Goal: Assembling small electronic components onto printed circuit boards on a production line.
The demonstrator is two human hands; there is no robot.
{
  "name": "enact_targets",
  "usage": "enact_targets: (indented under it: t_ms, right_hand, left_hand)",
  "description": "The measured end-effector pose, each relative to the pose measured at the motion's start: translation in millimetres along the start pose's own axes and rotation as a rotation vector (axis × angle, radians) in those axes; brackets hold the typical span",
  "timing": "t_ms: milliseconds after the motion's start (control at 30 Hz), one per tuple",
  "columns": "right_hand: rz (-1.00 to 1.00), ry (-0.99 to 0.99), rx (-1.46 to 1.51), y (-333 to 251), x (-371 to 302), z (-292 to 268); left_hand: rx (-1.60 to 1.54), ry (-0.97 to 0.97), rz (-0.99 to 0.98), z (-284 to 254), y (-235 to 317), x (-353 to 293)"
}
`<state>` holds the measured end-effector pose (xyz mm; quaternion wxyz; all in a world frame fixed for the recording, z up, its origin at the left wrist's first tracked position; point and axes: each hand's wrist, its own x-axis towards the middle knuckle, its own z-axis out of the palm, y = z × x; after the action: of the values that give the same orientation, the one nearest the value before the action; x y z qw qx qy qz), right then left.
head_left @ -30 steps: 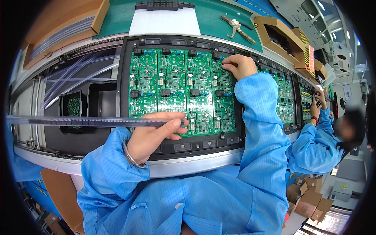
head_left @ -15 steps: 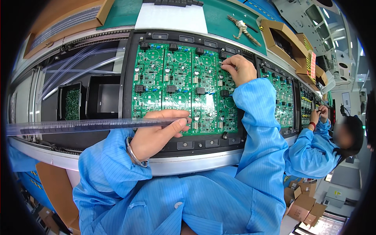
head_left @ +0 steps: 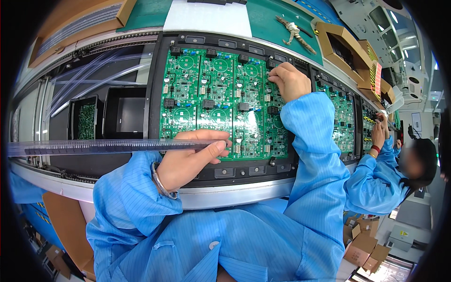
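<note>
Pliers [head_left: 295,31] on a green mat [head_left: 264,24]

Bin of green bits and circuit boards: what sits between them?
In the head view, another black bin, then the black frame's edge.

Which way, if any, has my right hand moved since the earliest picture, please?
Yes: the right hand has shifted slightly left, judged against the black frame around the circuit boards.

Plastic tube [head_left: 98,147] bars near-left approach to circuit boards [head_left: 218,87]; gap free between left hand [head_left: 185,162], right hand [head_left: 291,83].
</note>
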<state>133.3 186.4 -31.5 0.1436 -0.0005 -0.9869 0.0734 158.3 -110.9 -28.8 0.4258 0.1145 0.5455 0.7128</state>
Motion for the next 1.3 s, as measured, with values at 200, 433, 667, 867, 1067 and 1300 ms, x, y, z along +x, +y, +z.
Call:
enact_targets:
  t_ms: [200,433,667,867,1067,1300]
  right_hand:
    - [-0.063,-0.084,-0.155,-2,5,-1]
    - [-0.079,-0.084,-0.090,7,1,-1]
    - [-0.181,-0.043,-0.150,4,-17,-5]
    - [-0.164,-0.118,-0.292,-6,-18,-14]
    - [-0.206,-0.099,0.366,-78,-45,-33]
    - [-0.353,0.024,0.504,-124,-67,-25]
  left_hand:
    - [-0.006,0.003,0.008,-1,2,-1]
    - [-0.059,0.023,0.088,-1,-4,-1]
    - [0.015,0.014,0.078,-4,-5,-1]
    - [0.133,0.057,0.159,-4,-6,0]
    - [0.031,0.083,0.108,-5,-4,0]
    - [-0.136,0.101,0.024,-1,8,-7]
